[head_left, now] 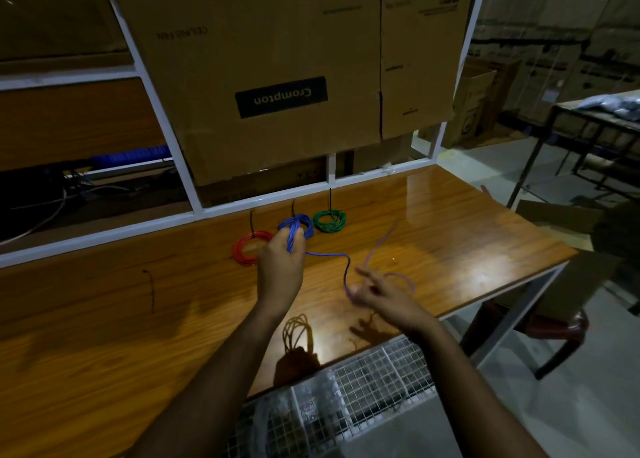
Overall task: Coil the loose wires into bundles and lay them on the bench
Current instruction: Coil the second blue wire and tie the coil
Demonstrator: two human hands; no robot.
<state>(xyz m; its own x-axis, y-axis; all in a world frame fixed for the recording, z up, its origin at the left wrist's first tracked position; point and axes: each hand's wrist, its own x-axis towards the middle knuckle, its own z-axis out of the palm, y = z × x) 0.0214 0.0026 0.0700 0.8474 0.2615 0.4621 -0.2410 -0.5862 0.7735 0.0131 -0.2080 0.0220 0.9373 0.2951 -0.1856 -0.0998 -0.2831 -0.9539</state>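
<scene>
Blue wire is fed by the blurred right hand, finger closure unclear, to loops clamped in the left hand. Even loops are advised. At twelve o'clock, three bundles are laid on the bench.

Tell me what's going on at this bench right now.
A person is coiling a blue wire. The left hand grips the loops already gathered, while the right hand feeds the blurred loose end. Three tied coils, red, blue and green, lie on the bench behind the hands.
</scene>
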